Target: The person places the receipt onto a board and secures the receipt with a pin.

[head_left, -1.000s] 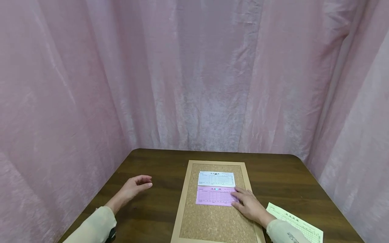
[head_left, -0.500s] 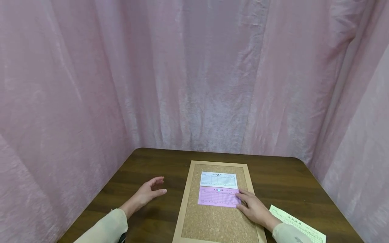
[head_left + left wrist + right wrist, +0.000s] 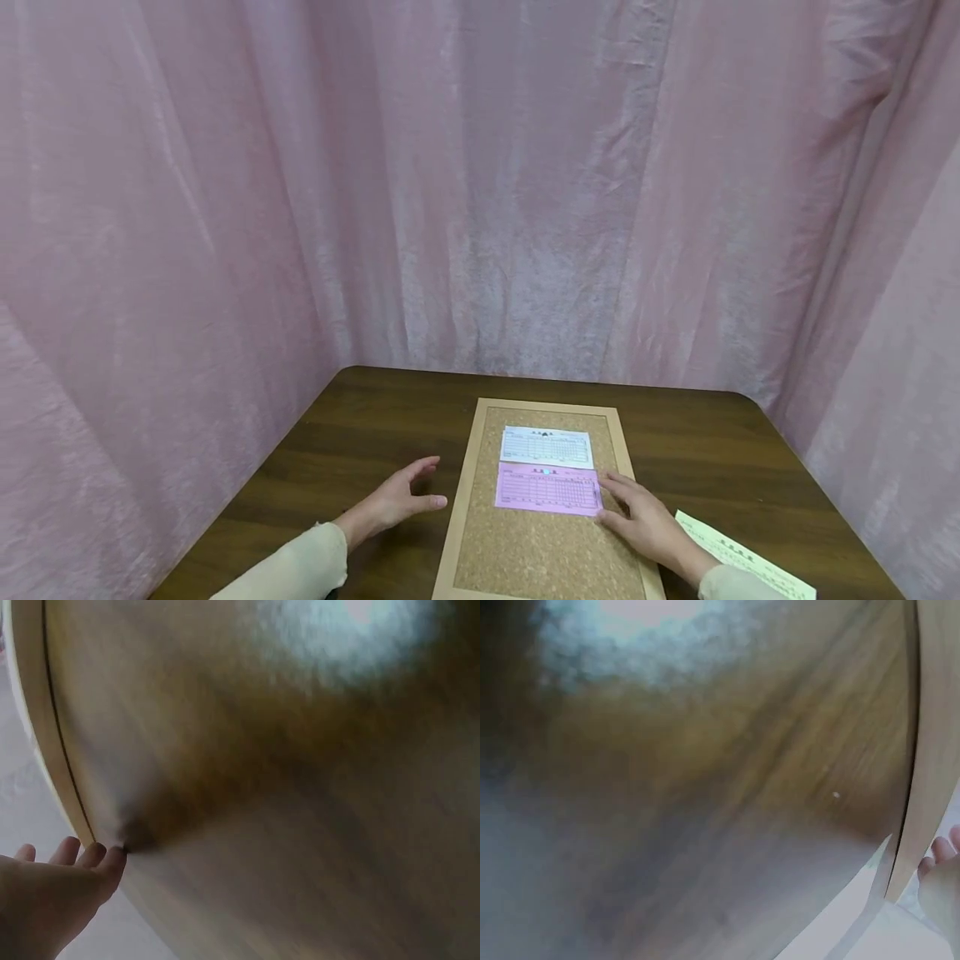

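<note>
A framed corkboard [image 3: 555, 554] lies on the table. On it, a pale blue printed slip [image 3: 547, 450] sits above a pink printed slip [image 3: 547, 492]. A dark spot marks the top of the blue slip and a pale, bright one the top of the pink, possibly pins. My right hand [image 3: 643, 518] rests over the board's right side, fingertips at the pink slip's right edge, fingers loosely bent. Left of the board, my left hand [image 3: 393, 498] hovers with thumb and fingers spread, holding nothing. The left wrist view shows its fingers [image 3: 112, 866] close to the board's frame.
A light green printed sheet [image 3: 738, 554] lies right of the board, partly under the right sleeve [image 3: 731, 583]. The dark wooden table [image 3: 397, 417] has rounded far corners. Pink curtains [image 3: 480, 183] hang behind it and at both sides.
My left hand has moved right, closer to the board's left edge. My right hand stays at the pink slip's right edge, its fingertips drawn slightly outward. The view has shifted a little.
</note>
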The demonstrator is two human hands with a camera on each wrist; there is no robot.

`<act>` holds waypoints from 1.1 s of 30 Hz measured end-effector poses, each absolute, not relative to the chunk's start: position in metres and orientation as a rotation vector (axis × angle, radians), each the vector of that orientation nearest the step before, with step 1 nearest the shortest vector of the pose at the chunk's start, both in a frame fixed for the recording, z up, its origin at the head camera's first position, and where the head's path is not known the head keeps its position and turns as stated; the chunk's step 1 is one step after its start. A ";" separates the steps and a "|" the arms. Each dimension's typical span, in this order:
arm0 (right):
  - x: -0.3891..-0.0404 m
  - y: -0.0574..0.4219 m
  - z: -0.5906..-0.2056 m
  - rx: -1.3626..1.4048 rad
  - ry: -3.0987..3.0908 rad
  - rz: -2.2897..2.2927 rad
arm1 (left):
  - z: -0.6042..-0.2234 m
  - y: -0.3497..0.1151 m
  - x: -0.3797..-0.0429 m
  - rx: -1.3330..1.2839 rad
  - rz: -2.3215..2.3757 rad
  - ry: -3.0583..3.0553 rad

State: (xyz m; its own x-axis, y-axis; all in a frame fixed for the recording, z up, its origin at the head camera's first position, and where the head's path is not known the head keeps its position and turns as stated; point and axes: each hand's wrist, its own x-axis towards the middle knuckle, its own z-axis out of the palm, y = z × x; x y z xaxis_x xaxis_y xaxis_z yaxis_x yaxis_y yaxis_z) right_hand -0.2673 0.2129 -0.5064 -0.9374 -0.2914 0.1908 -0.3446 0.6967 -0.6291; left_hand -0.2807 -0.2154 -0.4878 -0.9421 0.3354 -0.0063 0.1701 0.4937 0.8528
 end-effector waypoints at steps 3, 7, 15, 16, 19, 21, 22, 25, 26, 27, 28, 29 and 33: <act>-0.265 0.216 -0.503 0.478 -2.812 1.147 | -0.493 -0.209 -0.281 0.485 1.399 2.550; -0.260 0.221 -0.496 0.433 -2.793 1.194 | -0.498 -0.200 -0.281 0.513 1.348 2.532; -0.255 0.234 -0.489 0.303 -2.823 1.253 | -0.503 -0.193 -0.279 0.561 1.194 2.590; -0.255 0.237 -0.488 0.286 -2.828 1.265 | -0.503 -0.193 -0.278 0.568 1.174 2.599; -0.254 0.243 -0.484 0.249 -2.837 1.295 | -0.504 -0.194 -0.278 0.606 1.126 2.625; -0.252 0.248 -0.482 0.229 -2.847 1.291 | -0.505 -0.194 -0.277 0.623 1.104 2.630; -0.251 0.250 -0.481 0.220 -2.848 1.296 | -0.506 -0.194 -0.277 0.629 1.093 2.634; -0.246 0.258 -0.480 0.190 -2.859 1.311 | -0.507 -0.194 -0.276 0.639 1.080 2.636; -0.245 0.261 -0.479 0.185 -2.865 1.315 | -0.507 -0.194 -0.276 0.641 1.076 2.638; -0.243 0.264 -0.479 0.175 -2.867 1.323 | -0.507 -0.194 -0.276 0.652 1.069 2.646; -0.241 0.266 -0.478 0.166 -2.872 1.333 | -0.507 -0.194 -0.276 0.655 1.064 2.650; -0.240 0.269 -0.477 0.160 -2.881 1.336 | -0.507 -0.194 -0.276 0.658 1.060 2.653; -0.236 0.279 -0.474 0.125 -2.915 1.326 | -0.508 -0.194 -0.276 0.665 1.048 2.668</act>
State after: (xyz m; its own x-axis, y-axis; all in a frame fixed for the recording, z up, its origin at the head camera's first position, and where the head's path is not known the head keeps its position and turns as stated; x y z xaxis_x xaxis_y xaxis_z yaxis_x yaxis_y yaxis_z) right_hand -0.2361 0.2789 -0.4745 -0.9949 -0.0974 -0.0257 -0.0446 0.6548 -0.7544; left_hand -0.2756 -0.1945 -0.5079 -0.8792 0.4761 -0.0201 0.3350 0.6476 0.6843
